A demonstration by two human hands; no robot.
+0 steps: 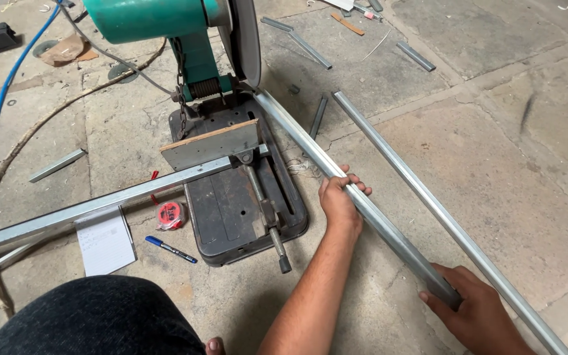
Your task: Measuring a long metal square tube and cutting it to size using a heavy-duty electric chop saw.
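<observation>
Gripping the long square metal tube [363, 205] with both hands, the person crouches on the concrete floor [527, 164] beside a green chop saw [218, 98]. The left hand [340, 200] is wrapped over the tube partway along, fingers curled across its top; the right hand [471, 309] is closed around the near end. The tube runs diagonally from the saw's base [244, 217], under the blade guard, down toward the floor's near right corner. A second tube [442, 217] lies just beside it on the right, apart from both hands. Another length [100, 200] already sits against the saw's fence [212, 144], stretching out to the left edge.

To handle this well, I would judge the tube should stay flat and straight as it is guided, both grips firm so it does not twist, and fingers kept well away from the blade. A notepad [105, 242], blue pen [171, 250] and red tape measure [169, 214] lie left of the base.
</observation>
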